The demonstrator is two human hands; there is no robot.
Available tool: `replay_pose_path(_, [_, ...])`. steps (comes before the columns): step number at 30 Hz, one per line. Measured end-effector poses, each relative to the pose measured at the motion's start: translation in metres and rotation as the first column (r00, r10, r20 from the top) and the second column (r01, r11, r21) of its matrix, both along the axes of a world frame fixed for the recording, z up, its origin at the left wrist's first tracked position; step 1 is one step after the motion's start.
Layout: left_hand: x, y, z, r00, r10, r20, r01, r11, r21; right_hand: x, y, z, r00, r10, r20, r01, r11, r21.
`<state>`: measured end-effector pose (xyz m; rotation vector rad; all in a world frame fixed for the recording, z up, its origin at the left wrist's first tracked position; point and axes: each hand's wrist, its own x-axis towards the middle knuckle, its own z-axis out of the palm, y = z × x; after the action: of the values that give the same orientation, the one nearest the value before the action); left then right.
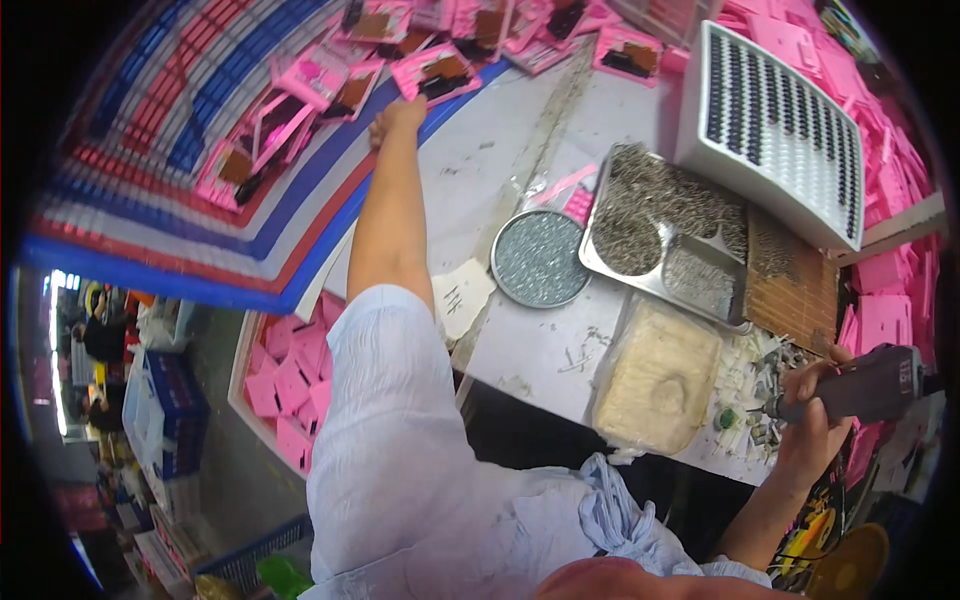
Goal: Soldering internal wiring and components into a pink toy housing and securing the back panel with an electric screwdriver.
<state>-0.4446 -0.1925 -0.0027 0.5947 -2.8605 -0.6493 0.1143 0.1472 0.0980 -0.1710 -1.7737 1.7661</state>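
My left arm stretches to the far left, and my left hand (398, 122) is closed with its fingers at the near corner of a pink plastic case (436, 76) with brown and black parts in it. Part of the grip is hidden. At the right, my right hand (808, 400) is wrapped round a dark grey electric screwdriver (862, 385). Its tip points left, over a scatter of small white and metal bits (745, 405) beside a bagged cream-coloured block (658, 375).
A metal tray (598, 235) holds many screws, beside a round dish (540, 258) of small metal pieces. Behind stands a white rack (690, 130) with rows of black pins. A striped sheet (300, 245) carries several pink cases. A bin (240, 380) of pink parts sits at left.
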Motion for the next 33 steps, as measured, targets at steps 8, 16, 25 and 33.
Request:
replay_pose_path(8, [-0.112,-0.045,-0.059,0.947,0.145,-0.286,0.098,0.719,0.688,0.008,0.016,-0.004,1.0,-0.031,-0.004,0.031,0.998,-0.048])
replay_pose_path(16, [0.058,-0.055,0.056,0.615,-0.411,-0.673,0.779,0.448,0.438,0.01,0.018,-0.009,0.792,-0.326,-0.517,0.587,0.64,0.496])
replay_pose_path(25, [0.291,0.117,0.105,-0.213,-0.971,-0.112,0.529,-0.211,0.822,-0.074,-0.028,-0.071,0.595,0.78,0.192,-0.509,0.552,-0.661])
replay_pose_path(33, [0.343,0.153,0.042,0.121,-0.931,-0.345,0.741,-0.146,0.655,-0.01,-0.019,-0.094,0.852,0.425,0.305,-0.29,0.869,-0.4])
